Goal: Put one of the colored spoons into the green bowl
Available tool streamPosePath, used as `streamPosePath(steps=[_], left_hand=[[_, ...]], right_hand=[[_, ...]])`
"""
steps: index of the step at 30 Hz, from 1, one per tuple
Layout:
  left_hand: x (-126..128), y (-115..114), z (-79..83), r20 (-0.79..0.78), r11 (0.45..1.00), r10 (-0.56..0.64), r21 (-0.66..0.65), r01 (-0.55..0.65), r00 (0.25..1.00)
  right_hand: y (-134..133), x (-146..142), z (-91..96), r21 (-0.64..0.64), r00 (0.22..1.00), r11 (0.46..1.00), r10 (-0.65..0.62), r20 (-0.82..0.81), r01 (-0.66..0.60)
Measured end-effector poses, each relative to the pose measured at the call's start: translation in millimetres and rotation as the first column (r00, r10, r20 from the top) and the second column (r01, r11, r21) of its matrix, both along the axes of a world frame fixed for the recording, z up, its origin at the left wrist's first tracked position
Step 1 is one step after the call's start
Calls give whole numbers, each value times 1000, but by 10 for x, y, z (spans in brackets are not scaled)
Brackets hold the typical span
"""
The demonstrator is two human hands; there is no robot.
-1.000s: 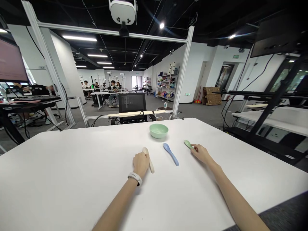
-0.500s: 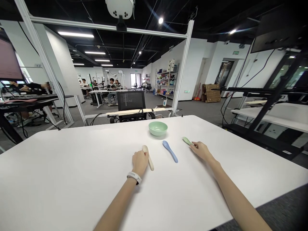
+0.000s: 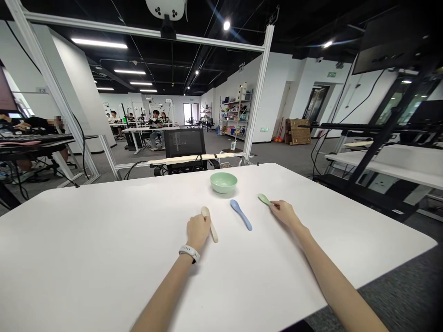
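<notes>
My left hand [image 3: 198, 229], with a white watch on the wrist, rests curled on the white table [image 3: 104, 249], its fingers against a beige spoon [image 3: 210, 223] that lies flat. My right hand [image 3: 282, 212] is closed on the handle of a green spoon [image 3: 263, 198], whose bowl points away from me. A blue spoon [image 3: 241, 214] lies free between my two hands. A pale green bowl [image 3: 224, 182] stands just beyond the spoons, near the far edge of the table.
A black office chair [image 3: 183, 145] and a metal frame [image 3: 258, 97] stand behind the table. Desks with seated people are at the far back and at the left. Black stands with white shelves [image 3: 391, 161] are at the right.
Both hands stay on their spoons. The view has shifted a little, so everything sits slightly further left and up in the picture.
</notes>
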State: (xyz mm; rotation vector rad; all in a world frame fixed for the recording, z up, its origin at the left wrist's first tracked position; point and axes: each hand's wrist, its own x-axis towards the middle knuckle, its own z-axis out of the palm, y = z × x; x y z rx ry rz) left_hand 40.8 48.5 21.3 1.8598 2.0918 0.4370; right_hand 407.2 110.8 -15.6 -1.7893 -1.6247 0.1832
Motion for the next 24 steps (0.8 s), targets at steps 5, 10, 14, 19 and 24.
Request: streamPosePath(steps=[5, 10, 14, 19, 24], left_hand=[[-2, 5, -9, 3, 1000, 3, 4, -3, 1000], [-6, -6, 12, 12, 1000, 2, 2, -2, 1000], [-11, -6, 10, 21, 1000, 3, 9, -3, 1000], [-16, 5, -9, 30, 1000, 6, 13, -7, 1000], [-10, 10, -9, 38, 1000, 13, 9, -13, 999]], right_hand=[[33, 54, -73, -7, 1000, 1000, 2, 25, -2], [36, 66, -86, -26, 999, 1000, 10, 37, -9], [27, 51, -73, -32, 1000, 999, 0, 0, 0], [36, 60, -90, -30, 1000, 1000, -5, -3, 5], [37, 48, -58, -34, 1000, 999, -23, 0, 23]])
